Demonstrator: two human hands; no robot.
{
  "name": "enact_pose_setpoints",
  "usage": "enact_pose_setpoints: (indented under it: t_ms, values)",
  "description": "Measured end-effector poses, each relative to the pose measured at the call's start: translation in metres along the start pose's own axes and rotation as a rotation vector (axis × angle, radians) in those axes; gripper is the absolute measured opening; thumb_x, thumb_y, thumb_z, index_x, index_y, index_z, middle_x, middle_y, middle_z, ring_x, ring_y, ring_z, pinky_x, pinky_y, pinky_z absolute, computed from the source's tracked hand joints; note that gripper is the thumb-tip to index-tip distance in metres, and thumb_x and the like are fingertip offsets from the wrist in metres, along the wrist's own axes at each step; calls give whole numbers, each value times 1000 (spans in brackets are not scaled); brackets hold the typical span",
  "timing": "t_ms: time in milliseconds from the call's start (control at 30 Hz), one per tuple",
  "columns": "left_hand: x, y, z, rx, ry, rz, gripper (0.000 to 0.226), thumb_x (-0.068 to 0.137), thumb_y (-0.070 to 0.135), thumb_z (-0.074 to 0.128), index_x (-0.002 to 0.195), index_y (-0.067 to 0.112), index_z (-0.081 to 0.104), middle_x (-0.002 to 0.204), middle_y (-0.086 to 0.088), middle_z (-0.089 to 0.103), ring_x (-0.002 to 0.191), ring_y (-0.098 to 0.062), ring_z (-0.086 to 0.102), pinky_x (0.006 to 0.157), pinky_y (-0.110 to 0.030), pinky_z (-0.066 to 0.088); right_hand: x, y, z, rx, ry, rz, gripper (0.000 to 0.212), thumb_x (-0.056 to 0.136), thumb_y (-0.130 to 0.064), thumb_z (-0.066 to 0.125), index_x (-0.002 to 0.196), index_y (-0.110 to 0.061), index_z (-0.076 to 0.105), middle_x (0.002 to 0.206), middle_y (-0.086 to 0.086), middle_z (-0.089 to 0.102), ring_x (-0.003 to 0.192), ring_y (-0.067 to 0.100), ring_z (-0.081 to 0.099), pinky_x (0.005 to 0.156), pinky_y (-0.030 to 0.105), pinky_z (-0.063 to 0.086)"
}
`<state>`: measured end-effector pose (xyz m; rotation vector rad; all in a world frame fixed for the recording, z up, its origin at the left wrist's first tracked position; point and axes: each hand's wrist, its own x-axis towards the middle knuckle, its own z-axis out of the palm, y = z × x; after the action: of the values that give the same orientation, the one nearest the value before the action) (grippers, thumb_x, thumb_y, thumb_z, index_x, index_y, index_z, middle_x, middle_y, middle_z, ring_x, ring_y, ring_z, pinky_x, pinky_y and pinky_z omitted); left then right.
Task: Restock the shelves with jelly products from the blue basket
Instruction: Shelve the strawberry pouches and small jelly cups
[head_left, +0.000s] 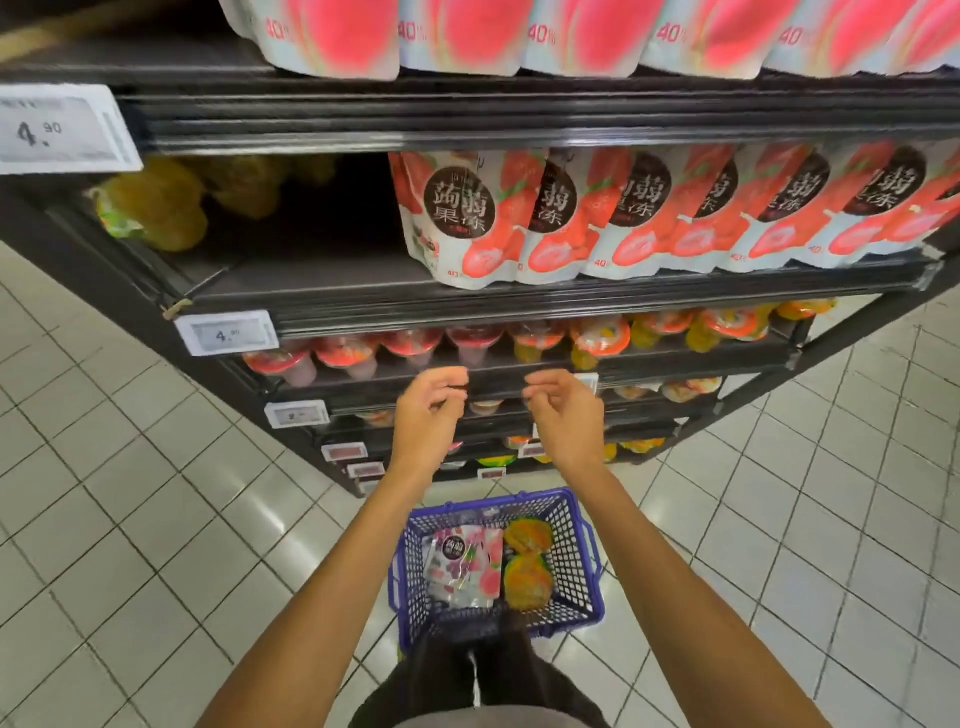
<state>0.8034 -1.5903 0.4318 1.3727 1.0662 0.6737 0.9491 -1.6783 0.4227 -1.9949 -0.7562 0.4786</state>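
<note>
Left hand (428, 415) and right hand (563, 415) both empty, fingers loosely curled, nothing pinched or gripped. They hover side by side, apart, just in front of the shelf edge below the row of jelly cups (415, 348). Neither touches product or shelf. Blue basket (574, 545) sits on the tiled floor, near, directly below the hands and at the person's feet. It isn't empty: a white-pink jelly pouch (465, 564) lies on its left side and orange-yellow bagged jellies (527, 564) on its right. So restocking is partly done at best, with at least these items left to shelve. Farther up, the strawberry pouches (623, 218) fill the right of the middle shelf. A dark gap (311, 223) shows to their left, and yellow bags (156, 208) sit far left, probably the spot for the orange-yellow bags. Likely next step: reach down into the basket.
</note>
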Motion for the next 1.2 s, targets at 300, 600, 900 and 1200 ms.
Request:
enact_pose_setpoints:
  t_ms: [300, 600, 900, 1200]
  values:
    - [-49, -212, 7, 166, -112, -379, 21, 83, -15, 63, 95, 1, 70, 95, -10, 69, 87, -20, 66, 79, -23, 54, -67, 163, 52, -174, -249, 252, 9, 89, 1, 65, 87, 1, 74, 80, 6, 71, 74, 19, 64, 65, 8, 44]
    - [-62, -466, 17, 413, -97, -581, 26, 84, -17, 58, 106, -6, 70, 108, -27, 69, 102, -41, 66, 88, -39, 47, -101, 385, 169, -259, -494, 502, 17, 90, -9, 61, 99, -15, 73, 97, 3, 70, 93, 20, 64, 81, 18, 48]
    - [-3, -681, 53, 597, -168, -682, 43, 93, 12, 61, 134, 1, 50, 119, -20, 64, 110, -33, 61, 87, -25, 41, -93, 596, 296, -246, -545, 833, 24, 93, -12, 59, 114, -8, 70, 118, 15, 68, 105, 27, 65, 58, 7, 43]
    - [53, -765, 78, 959, -134, -698, 108, 75, 49, 77, 147, -4, 17, 148, -27, 28, 138, -38, 29, 113, -43, 30, -93, 680, 366, -312, -508, 951, 26, 81, -18, 71, 105, -7, 72, 106, 12, 73, 100, 26, 68, 75, 30, 52]
